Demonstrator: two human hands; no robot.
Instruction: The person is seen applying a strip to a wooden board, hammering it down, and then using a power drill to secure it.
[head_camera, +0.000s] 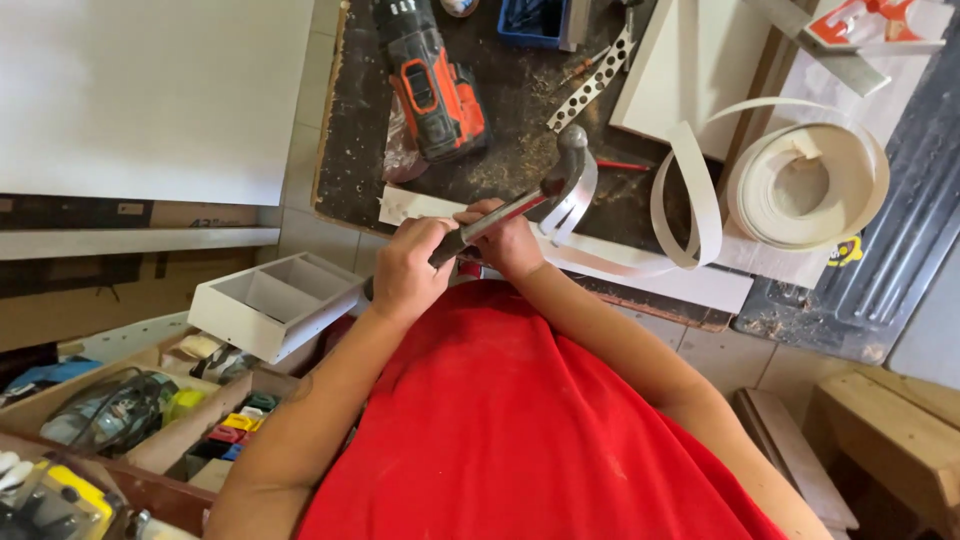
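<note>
My left hand (408, 270) and my right hand (508, 240) both grip the handle of a metal hammer (560, 170), close in front of my red shirt. The hammer's head points up and away, over a dark worktop (500, 110). A white edge-banding strip (690, 190) curls past the hammer head and lies along a white panel (640, 265) at the worktop's near edge.
An orange and black cordless drill (435, 85) lies on the worktop. A coil of white edge banding (810, 185) sits at right, a perforated metal strip (595, 85) beyond. A white divided box (275, 300) and trays of small parts (130, 420) stand at left. A wooden bench (890, 430) is lower right.
</note>
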